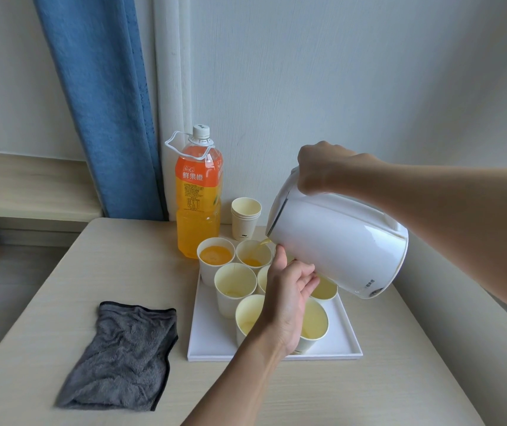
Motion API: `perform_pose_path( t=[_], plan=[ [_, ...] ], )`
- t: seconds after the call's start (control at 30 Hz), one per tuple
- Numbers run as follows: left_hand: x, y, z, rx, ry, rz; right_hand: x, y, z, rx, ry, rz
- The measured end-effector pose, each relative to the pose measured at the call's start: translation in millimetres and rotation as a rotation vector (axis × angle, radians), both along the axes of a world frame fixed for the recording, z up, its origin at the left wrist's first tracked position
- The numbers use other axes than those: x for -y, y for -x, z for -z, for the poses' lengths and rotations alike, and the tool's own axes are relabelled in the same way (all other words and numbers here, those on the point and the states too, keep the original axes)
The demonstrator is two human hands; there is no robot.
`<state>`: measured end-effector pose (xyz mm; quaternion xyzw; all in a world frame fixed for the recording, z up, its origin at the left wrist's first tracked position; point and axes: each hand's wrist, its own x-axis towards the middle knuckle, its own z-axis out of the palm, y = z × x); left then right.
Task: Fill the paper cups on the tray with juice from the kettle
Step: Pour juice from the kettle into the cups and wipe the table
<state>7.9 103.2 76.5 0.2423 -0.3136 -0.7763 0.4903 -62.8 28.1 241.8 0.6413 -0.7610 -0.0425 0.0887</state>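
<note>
Right grip (322,169) clamped on the handle of the kettle (338,241), left grip (289,290) open-fingered against its underside. Spout (270,234) down-left of the handle, over the part-filled cup (252,261).

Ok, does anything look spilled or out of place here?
Nothing stands out. The stream from the kettle lands inside the cup under its spout, and no juice shows on the tray or table. The grey cloth lies flat beside the tray.

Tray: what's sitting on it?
Paper cups. The back-left cup holds juice, its neighbour is being filled, and the middle-left cup looks empty. The left hand and kettle cover others, so their contents cannot be seen.
</note>
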Motion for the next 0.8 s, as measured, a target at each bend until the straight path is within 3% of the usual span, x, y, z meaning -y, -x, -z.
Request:
perform_pose_path(
  t=[0.8],
  plan=[
    [1.8,-1.4,0.3,0.019,-0.025,0.002,2.8,-7.2,0.8,-0.033,-0.012,-0.005]
  ],
)
